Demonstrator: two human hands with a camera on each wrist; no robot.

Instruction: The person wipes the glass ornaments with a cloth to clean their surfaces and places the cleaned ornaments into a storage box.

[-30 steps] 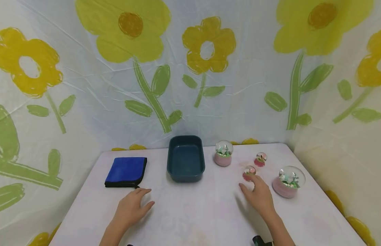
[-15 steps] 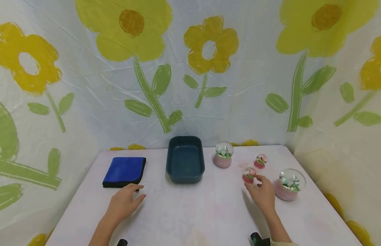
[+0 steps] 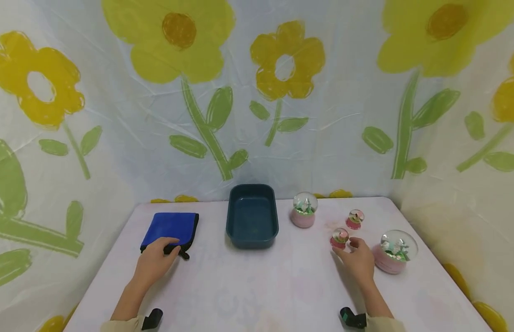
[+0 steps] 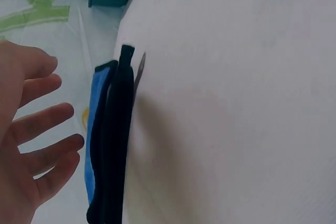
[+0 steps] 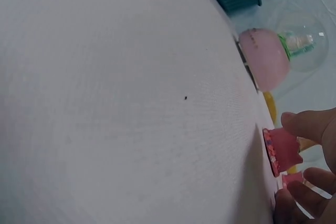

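Observation:
My left hand reaches over the front edge of a blue pouch with black edging and a dark tab at its corner. In the left wrist view its fingers are spread beside the pouch, with a gap between. My right hand is at a small snow globe with a dark pink base. Its thumb overlaps the base in the right wrist view, while the other fingers lie loosely bent on the far side, apart from it.
A dark teal bin stands at the back middle. Near it is a medium snow globe on a pale pink base. Another small snow globe stands behind the right hand, and a large snow globe stands to its right.
My left hand has moved left and forward, over the pouch's front edge. My right hand has closed in around the small snow globe, which stays about where it was.

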